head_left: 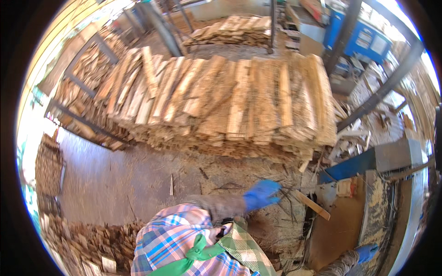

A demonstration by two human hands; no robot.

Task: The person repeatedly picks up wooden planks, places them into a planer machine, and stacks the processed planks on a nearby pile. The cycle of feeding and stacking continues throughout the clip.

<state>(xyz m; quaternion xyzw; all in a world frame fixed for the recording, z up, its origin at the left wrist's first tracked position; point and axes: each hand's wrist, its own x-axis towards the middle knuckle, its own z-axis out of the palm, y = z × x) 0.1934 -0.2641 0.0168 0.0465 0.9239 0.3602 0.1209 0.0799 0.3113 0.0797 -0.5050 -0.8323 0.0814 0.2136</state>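
My left hand (262, 196), in a blue glove, reaches out over the littered floor in front of me. Its fingers and thumb are spread apart and nothing shows between them. Just right of it, a loose wooden slat (313, 205) lies tilted, one end over the edge of a brown metal surface (335, 232). At the lower right, my right hand (367, 253), also blue-gloved, is at the side of a long machine bed (374, 207). Its fingers are too small and blurred to read, and I cannot make out anything held.
A large stack of rough wooden slats (239, 99) spans the area ahead. More slats (94, 246) are piled at lower left, and another stack (235, 30) stands farther back. Metal posts (161, 27) rise around. Blue machinery (359, 39) stands far right. Bark strips and sawdust litter the floor (152, 177).
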